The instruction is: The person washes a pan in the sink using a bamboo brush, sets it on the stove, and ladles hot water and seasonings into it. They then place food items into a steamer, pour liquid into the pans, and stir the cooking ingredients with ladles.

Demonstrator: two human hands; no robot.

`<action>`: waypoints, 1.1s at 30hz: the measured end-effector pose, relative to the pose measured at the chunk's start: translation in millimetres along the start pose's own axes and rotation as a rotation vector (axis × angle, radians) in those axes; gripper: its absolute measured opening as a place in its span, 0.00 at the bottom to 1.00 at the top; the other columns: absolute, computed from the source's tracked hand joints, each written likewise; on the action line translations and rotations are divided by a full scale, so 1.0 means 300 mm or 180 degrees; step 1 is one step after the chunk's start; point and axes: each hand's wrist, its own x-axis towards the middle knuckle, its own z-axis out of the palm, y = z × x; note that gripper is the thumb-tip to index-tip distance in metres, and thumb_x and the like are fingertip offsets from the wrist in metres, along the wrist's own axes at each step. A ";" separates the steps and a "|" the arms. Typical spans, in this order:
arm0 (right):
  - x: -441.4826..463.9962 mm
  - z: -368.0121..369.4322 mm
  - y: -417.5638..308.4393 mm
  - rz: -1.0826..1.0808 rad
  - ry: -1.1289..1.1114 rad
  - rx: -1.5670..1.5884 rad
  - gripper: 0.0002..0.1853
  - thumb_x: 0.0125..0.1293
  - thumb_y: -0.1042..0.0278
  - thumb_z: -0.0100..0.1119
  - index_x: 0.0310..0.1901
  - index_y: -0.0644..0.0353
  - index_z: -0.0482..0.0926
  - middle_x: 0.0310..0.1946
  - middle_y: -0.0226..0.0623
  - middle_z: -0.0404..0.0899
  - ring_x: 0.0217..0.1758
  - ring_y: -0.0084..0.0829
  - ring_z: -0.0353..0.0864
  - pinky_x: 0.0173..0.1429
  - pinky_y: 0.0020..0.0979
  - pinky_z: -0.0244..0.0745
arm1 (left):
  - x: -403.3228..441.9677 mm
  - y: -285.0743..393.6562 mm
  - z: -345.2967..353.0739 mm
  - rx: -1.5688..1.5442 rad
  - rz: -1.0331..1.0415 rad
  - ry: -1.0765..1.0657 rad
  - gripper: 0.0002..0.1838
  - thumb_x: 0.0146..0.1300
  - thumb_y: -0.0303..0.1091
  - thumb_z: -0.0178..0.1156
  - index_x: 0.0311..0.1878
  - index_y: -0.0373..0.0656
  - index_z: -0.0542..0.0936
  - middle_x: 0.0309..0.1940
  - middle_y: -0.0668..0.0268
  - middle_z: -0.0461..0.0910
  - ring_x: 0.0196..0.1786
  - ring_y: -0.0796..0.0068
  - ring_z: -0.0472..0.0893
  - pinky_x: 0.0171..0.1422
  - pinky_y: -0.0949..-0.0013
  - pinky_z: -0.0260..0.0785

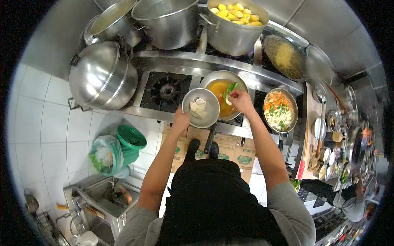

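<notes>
My left hand [181, 119] grips the left rim of a metal bowl [211, 102] that holds a pale, whitish lump [198, 108]. Over a frying pan [236, 76] with amber liquid [216, 87], my right hand [240, 101] pinches a green leafy piece with a pale stem [230, 89]. The leaf hangs above or touches the liquid; which one, I cannot tell. The bowl overlaps the pan's left edge, and the pan's black handle [210, 139] points toward me.
A second pan with chopped vegetables [280, 110] sits to the right. Behind are large pots, one holding corn [238, 33]. A bare burner [168, 92] and a domed steamer [98, 76] are left. Green bins [130, 137] stand lower left; another person [353, 207] is far right.
</notes>
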 end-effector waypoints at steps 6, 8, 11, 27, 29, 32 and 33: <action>0.067 0.085 0.075 -0.0592 -0.0087 -0.1037 0.12 0.58 0.64 0.65 0.43 0.56 0.86 0.38 0.46 0.86 0.44 0.47 0.86 0.50 0.45 0.80 | -0.090 0.067 0.019 -0.0586 -0.0308 -0.0007 0.28 0.64 0.30 0.53 0.65 0.24 0.68 0.57 0.41 0.78 0.59 0.50 0.79 0.62 0.57 0.71; 0.043 0.104 -0.047 -0.1453 -0.0204 -0.0865 0.13 0.58 0.64 0.65 0.46 0.54 0.85 0.40 0.46 0.85 0.45 0.47 0.85 0.52 0.45 0.80 | -0.057 -0.022 0.017 -0.0146 -0.0296 -0.0057 0.27 0.63 0.30 0.53 0.65 0.26 0.69 0.55 0.41 0.78 0.58 0.49 0.79 0.61 0.56 0.71; -0.021 0.183 -0.172 -0.2077 -0.0911 -0.1270 0.22 0.55 0.64 0.69 0.54 0.55 0.81 0.49 0.47 0.81 0.52 0.48 0.81 0.55 0.44 0.79 | -0.068 0.002 0.022 -0.0145 -0.0433 -0.0207 0.26 0.62 0.29 0.53 0.64 0.30 0.71 0.53 0.41 0.80 0.57 0.46 0.80 0.61 0.55 0.71; 0.008 0.141 -0.102 -0.0362 0.0013 0.0449 0.21 0.61 0.59 0.67 0.53 0.60 0.80 0.35 0.49 0.85 0.37 0.45 0.86 0.47 0.38 0.80 | -0.042 -0.061 -0.113 -0.0548 -0.0247 -0.0171 0.24 0.66 0.32 0.50 0.65 0.37 0.73 0.49 0.52 0.83 0.44 0.63 0.85 0.44 0.62 0.78; 0.017 0.107 -0.007 -0.0255 -0.0009 -0.0764 0.22 0.61 0.59 0.68 0.55 0.59 0.80 0.36 0.50 0.86 0.39 0.49 0.86 0.49 0.41 0.81 | -0.057 0.007 -0.147 -0.0426 -0.0544 -0.0234 0.23 0.67 0.33 0.52 0.64 0.38 0.74 0.51 0.51 0.83 0.47 0.61 0.84 0.48 0.60 0.77; 0.038 0.155 0.141 -0.0102 -0.0028 -0.1669 0.20 0.60 0.61 0.68 0.53 0.60 0.82 0.40 0.52 0.86 0.44 0.53 0.85 0.52 0.46 0.81 | -0.030 0.029 -0.186 -0.0077 -0.0384 -0.0415 0.23 0.67 0.33 0.53 0.63 0.36 0.73 0.50 0.50 0.82 0.49 0.58 0.84 0.52 0.59 0.76; 0.022 0.163 0.097 -0.0146 0.0289 -0.1666 0.18 0.61 0.62 0.67 0.51 0.60 0.82 0.40 0.52 0.86 0.44 0.52 0.86 0.52 0.45 0.81 | -0.021 0.016 -0.206 0.0076 -0.0249 -0.0484 0.23 0.67 0.33 0.53 0.63 0.35 0.73 0.49 0.49 0.82 0.49 0.57 0.85 0.53 0.59 0.76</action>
